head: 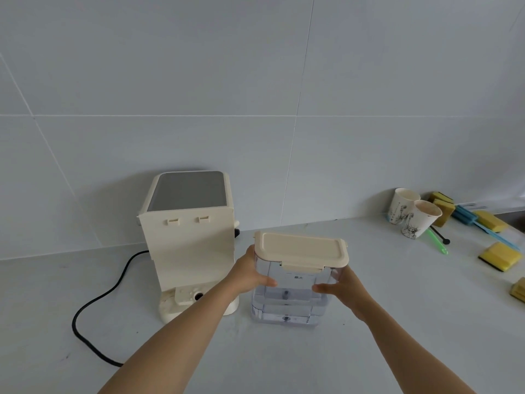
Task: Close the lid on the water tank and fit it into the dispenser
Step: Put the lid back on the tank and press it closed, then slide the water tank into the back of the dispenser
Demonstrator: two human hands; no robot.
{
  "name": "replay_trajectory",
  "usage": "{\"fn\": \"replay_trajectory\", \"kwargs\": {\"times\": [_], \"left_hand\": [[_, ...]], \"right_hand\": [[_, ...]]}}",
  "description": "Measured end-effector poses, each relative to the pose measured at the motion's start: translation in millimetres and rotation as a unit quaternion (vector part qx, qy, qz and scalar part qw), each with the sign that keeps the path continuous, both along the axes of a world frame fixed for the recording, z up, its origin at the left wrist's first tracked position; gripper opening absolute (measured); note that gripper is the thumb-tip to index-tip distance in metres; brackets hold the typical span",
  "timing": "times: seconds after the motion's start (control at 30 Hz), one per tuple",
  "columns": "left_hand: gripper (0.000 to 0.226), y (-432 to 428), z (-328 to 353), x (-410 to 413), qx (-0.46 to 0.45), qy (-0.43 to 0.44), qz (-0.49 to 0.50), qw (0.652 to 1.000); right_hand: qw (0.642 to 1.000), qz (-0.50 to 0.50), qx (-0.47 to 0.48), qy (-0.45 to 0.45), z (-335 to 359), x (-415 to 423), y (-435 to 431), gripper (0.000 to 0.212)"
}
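A clear water tank (287,302) with some water in it stands on the white counter, right of the dispenser. Its cream lid (301,250) lies flat on top, front clip down. My left hand (250,273) grips the tank's left side and my right hand (339,288) grips its right side, thumbs on the front wall. The cream dispenser (187,240) stands at the left with its back panel toward me; the tank seat at its base (184,298) is bare, with a dark round port.
A black power cord (93,305) loops from the dispenser across the counter at the left. Two paper cups (412,214), several yellow sponges (500,255), a blue brush and a green stick lie at the right. The tiled wall (255,95) rises behind.
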State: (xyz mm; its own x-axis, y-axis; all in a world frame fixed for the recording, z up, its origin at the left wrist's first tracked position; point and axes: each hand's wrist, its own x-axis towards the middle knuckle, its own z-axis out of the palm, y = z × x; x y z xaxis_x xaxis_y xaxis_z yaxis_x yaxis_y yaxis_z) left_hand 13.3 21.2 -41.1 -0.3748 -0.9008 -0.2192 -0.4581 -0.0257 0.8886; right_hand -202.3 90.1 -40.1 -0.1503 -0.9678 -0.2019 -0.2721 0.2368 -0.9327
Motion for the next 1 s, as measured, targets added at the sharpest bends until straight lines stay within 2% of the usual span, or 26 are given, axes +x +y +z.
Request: {"fn": "replay_trajectory", "kwargs": {"times": [0.23, 0.43, 0.63, 0.77, 0.93, 1.0], "left_hand": [[0.088, 1.3, 21.1, 28.9, -0.034, 0.012, 0.053, 0.998], [0.08, 4.8, 45.8, 59.7, -0.056, 0.015, 0.102, 0.993], [0.083, 4.5, 63.0, 99.6, -0.066, 0.01, 0.154, 0.986], [0.086, 5.0, 68.5, 125.8, -0.057, 0.015, 0.185, 0.981], [0.082, 0.9, 72.7, 156.3, -0.056, 0.01, 0.214, 0.975], [0.089, -1.2, 70.6, 165.7, -0.051, 0.02, 0.213, 0.975]], "right_hand": [[0.999, 0.041, -0.02, 0.015, 16.9, 18.5, -20.0, 0.089], [0.995, 0.095, -0.028, 0.024, 42.5, 38.8, -43.3, 0.091], [0.987, 0.148, -0.056, 0.011, 62.0, 77.5, -62.5, 0.082], [0.98, 0.185, -0.068, 0.001, 69.0, 105.3, -73.8, 0.088], [0.975, 0.21, -0.073, 0.004, 70.1, 136.3, -86.4, 0.084], [0.974, 0.214, -0.073, 0.003, 68.5, 145.9, -89.6, 0.079]]}}
